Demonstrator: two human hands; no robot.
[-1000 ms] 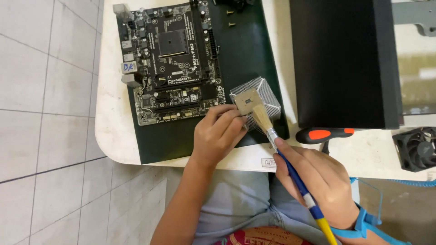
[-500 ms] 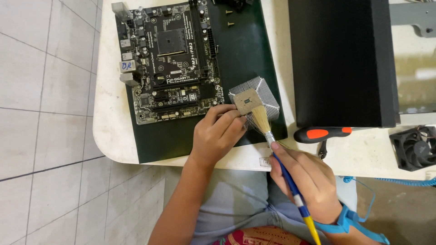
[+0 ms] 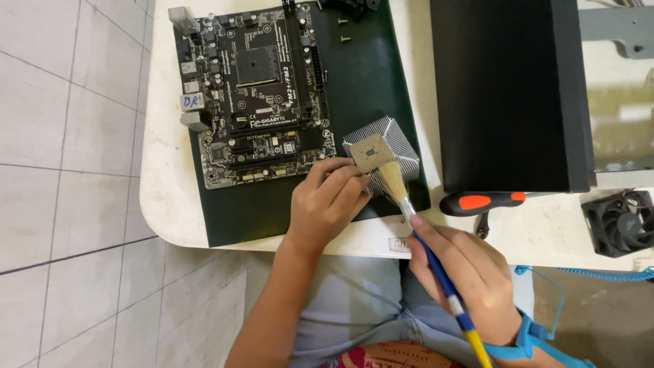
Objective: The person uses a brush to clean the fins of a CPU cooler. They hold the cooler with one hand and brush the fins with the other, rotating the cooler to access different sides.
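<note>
My left hand (image 3: 329,202) holds a finned metal heatsink (image 3: 398,146) steady on the dark green mat (image 3: 371,75), fingers on its near-left edge. A square processor chip (image 3: 372,152) sits on top of the heatsink. My right hand (image 3: 470,269) grips a paintbrush (image 3: 436,269) with a blue and yellow handle. Its pale bristles touch the near edge of the chip. A blue strap (image 3: 524,337) circles my right wrist.
A black motherboard (image 3: 252,88) lies on the mat to the left. A black computer case (image 3: 507,92) stands at the right. A screwdriver with an orange and black handle (image 3: 480,202) lies by the table edge. A small black fan (image 3: 623,221) sits far right. Two screws (image 3: 343,31) rest on the mat.
The brush has shifted slightly along the chip, and my right hand has moved a little with it. My left hand stays on the heatsink.
</note>
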